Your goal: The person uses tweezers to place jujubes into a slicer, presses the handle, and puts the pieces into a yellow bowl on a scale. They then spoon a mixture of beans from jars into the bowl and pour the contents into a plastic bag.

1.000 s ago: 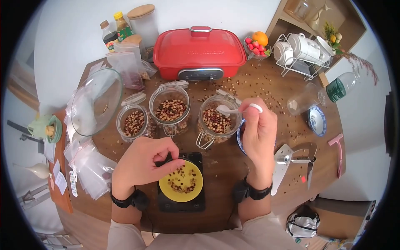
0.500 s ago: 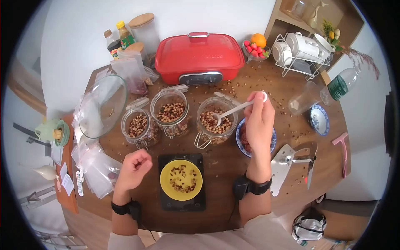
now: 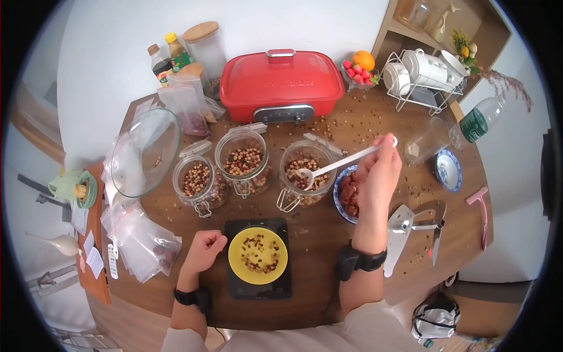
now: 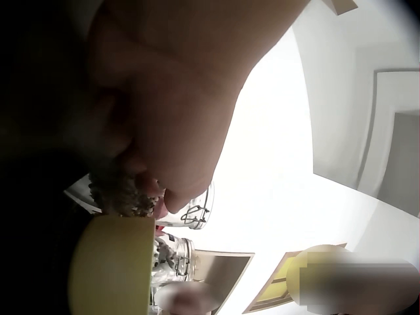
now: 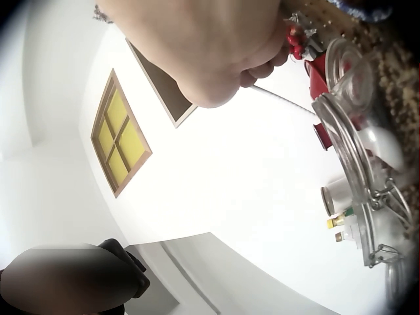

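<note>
My right hand [image 3: 378, 179] pinches a white spoon [image 3: 346, 159] by its handle end; the spoon's bowl lies on the mixed beans in the right glass jar [image 3: 308, 199]. Beside the black kitchen scale [image 3: 233, 281] is my left hand [image 3: 202, 251], fingers loosely curled and holding nothing. A yellow dish [image 3: 280, 253] with scattered beans stands on the scale. In the left wrist view, that hand [image 4: 180, 125] hangs near the yellow dish [image 4: 115, 262]. The right wrist view shows my other hand [image 5: 203, 46] above the jars, with part of the spoon handle [image 5: 282, 98].
Two more bean jars [image 3: 243, 173] [image 3: 202, 193] stand left of the spoon's jar. Under my right forearm is a blue-rimmed bowl [image 3: 350, 198] of reddish pieces. A cleaver [image 3: 399, 234] and knife [image 3: 436, 240] lie right. Behind stands a red cooker [image 3: 281, 82]; plastic bags [image 3: 138, 240] lie left.
My left hand has moved away from above the yellow dish, down to the scale's left side. My right hand has shifted right, and the spoon now leans lower across the jar's rim.
</note>
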A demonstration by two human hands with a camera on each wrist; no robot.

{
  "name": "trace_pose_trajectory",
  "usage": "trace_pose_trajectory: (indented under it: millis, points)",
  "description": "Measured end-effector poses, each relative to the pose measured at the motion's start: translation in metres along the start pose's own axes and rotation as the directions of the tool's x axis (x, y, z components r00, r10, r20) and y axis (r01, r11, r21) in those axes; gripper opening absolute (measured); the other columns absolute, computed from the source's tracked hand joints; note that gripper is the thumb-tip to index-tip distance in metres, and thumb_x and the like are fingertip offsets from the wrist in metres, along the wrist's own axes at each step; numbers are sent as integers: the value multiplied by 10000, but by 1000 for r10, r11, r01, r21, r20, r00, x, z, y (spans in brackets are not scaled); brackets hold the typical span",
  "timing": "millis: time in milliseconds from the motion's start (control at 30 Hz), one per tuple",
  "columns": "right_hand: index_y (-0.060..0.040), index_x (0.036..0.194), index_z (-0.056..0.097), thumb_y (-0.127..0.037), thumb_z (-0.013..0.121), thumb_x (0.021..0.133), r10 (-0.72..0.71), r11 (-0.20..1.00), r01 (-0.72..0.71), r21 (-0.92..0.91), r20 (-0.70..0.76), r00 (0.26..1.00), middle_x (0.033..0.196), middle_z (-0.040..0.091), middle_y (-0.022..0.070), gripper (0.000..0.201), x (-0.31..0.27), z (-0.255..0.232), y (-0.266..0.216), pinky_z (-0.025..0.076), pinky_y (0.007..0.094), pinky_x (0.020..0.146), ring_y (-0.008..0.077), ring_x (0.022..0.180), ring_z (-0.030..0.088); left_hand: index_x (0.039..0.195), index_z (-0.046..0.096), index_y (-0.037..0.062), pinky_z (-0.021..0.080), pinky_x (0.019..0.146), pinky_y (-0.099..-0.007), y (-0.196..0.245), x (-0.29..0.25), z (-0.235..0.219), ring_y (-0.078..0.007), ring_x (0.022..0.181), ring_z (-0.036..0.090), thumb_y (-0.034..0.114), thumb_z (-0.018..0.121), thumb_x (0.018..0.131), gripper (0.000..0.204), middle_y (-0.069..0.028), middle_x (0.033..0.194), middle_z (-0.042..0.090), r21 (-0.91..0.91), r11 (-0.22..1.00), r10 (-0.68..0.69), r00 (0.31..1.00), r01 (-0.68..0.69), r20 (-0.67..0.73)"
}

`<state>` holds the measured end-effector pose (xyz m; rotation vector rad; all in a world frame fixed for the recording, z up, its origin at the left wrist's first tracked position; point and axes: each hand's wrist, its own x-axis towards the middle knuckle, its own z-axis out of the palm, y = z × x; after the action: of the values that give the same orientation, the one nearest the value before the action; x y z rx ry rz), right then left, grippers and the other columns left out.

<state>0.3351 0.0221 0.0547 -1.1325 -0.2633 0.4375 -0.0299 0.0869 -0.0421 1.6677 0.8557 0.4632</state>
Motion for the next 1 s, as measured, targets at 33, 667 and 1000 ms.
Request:
trace_pose_trajectory:
  millis: [33,667,1000]
  points:
    - [-89,878,508,-372,450,1083,0,999,0,37,-15,1000,539,304,-79,354,1,-1,0,151,243,402,31,422,249,673,484,43,288,526,-242,1,0,0,-29,599,347,203,600,1010,391,63,611,421,14,1000,-1,1000,1,11]
    - [-119,913,523,-369,396,1096,188,939,-229,256,177,966,518,205,-76,335,-27,5,-37,140,286,461,72,430,177,826,594,-2,352,512,-222,0,3,14,-7,595,434,155,629,1003,240,48,630,546,23,993,-113,992,114,-49]
    - [-109,880,518,-379,402,1096,226,958,-284,47,492,841,514,263,-75,364,-56,25,-17,163,259,451,52,438,201,813,580,6,334,510,-218,5,2,14,-2,591,408,141,630,998,234,61,622,513,63,995,-71,996,74,-53]
